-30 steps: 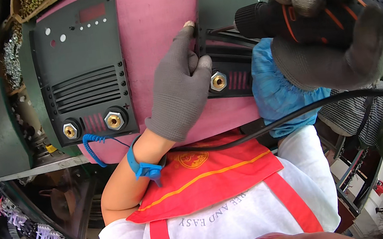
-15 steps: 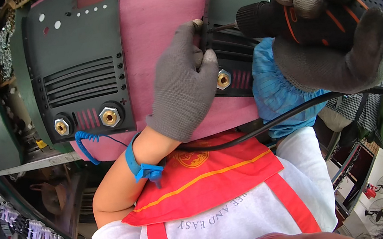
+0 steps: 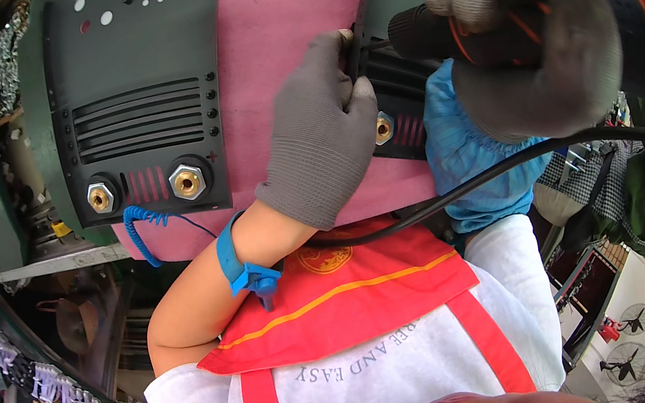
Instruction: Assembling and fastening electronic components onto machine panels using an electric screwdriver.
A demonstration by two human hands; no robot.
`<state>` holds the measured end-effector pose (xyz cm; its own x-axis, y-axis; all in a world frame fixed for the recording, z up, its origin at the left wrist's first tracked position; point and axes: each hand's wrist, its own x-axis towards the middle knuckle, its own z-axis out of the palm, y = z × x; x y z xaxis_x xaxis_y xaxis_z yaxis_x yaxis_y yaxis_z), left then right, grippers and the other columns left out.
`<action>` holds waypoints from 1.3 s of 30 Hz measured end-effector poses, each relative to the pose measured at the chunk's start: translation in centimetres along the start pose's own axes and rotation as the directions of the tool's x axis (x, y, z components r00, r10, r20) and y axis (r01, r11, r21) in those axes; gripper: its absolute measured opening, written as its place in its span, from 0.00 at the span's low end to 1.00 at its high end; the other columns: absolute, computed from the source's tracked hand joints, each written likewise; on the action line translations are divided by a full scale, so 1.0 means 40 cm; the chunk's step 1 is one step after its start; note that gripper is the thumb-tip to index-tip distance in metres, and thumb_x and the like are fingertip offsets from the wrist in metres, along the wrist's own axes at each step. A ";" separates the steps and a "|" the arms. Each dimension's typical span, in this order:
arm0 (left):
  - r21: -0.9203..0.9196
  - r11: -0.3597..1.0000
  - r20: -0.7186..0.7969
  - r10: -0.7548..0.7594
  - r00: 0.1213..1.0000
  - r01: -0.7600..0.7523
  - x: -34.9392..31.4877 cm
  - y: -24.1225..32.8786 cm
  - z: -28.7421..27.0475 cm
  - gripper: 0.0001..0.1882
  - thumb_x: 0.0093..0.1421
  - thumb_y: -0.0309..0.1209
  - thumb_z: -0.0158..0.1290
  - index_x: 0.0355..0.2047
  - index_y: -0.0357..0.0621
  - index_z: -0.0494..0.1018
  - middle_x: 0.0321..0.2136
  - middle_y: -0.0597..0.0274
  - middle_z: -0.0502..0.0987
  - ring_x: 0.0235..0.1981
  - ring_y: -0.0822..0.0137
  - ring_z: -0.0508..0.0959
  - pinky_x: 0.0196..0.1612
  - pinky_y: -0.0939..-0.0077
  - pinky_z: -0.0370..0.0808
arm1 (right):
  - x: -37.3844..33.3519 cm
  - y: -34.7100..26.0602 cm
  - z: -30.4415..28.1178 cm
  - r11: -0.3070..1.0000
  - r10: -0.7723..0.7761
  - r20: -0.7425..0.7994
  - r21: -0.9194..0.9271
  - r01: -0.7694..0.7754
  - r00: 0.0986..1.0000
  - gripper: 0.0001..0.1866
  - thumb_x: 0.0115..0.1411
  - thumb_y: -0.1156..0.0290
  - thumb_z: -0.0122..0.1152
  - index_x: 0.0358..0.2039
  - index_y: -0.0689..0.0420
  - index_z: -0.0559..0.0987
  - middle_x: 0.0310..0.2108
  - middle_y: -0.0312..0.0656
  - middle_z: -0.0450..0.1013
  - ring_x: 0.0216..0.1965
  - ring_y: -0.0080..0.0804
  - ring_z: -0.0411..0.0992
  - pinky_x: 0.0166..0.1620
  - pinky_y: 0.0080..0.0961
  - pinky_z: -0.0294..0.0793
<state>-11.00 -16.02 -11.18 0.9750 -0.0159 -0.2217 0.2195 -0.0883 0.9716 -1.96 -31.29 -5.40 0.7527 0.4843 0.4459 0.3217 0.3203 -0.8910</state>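
**Left hand slides onto the right panel's edge**

Shifted rightward since a second ago, the left hand (image 3: 321,131) now lies against the near edge of the right panel (image 3: 392,51), where before it sat more on the pink mat (image 3: 274,35) between the two panels. Its grey-gloved fingers are closed loosely together, fingertips (image 3: 345,41) pinching the panel's edge right at the driver's tip; whether they hold a screw there cannot be told. The thumb rests just beside a brass socket (image 3: 384,128).

The right hand (image 3: 536,48), also gloved, is wrapped tight around the black-and-orange driver (image 3: 438,28), all fingers curled fully about its body, the nose pointing left at the panel's edge. A black cable (image 3: 484,177) trails from it across a blue sleeve (image 3: 473,155).

The left panel (image 3: 140,103) lies flat on the mat, well apart from both hands, with vent slots and two brass sockets. A blue wrist strap (image 3: 236,259) circles the left wrist, its coiled cord (image 3: 143,227) hanging off the mat's edge.
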 end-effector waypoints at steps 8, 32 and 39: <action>0.080 0.995 0.037 0.048 0.998 -0.051 -0.020 -0.006 -0.028 0.21 0.56 0.23 0.50 0.51 0.34 0.66 0.26 0.59 0.72 0.27 0.73 0.72 0.32 0.77 0.71 | -0.009 0.019 0.020 1.000 0.006 -0.004 -0.026 -0.006 1.000 0.27 0.63 0.53 0.42 0.46 0.67 0.72 0.25 0.42 0.64 0.28 0.31 0.60 0.39 0.33 0.61; -0.723 0.502 0.439 -0.196 0.877 0.474 0.023 0.021 -0.082 0.21 0.66 0.50 0.43 0.38 0.42 0.70 0.22 0.71 0.66 0.20 0.77 0.64 0.22 0.84 0.61 | 0.013 -0.164 0.060 0.975 0.053 0.023 0.214 -0.057 0.998 0.22 0.57 0.52 0.55 0.44 0.55 0.71 0.30 0.34 0.61 0.33 0.30 0.58 0.36 0.28 0.63; -0.679 0.587 0.433 -0.164 0.886 0.440 0.016 0.029 -0.063 0.23 0.66 0.52 0.41 0.35 0.44 0.69 0.19 0.73 0.64 0.17 0.78 0.60 0.22 0.84 0.59 | 0.017 -0.171 0.060 0.973 0.059 0.006 0.223 -0.059 0.998 0.24 0.56 0.49 0.57 0.44 0.54 0.70 0.32 0.34 0.61 0.37 0.31 0.57 0.36 0.26 0.62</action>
<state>-10.04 -13.63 -9.98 0.8130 -0.4305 -0.3920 0.5820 0.6179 0.5286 -5.04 -31.19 1.19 0.7666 0.5075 0.3934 0.1407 0.4650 -0.8741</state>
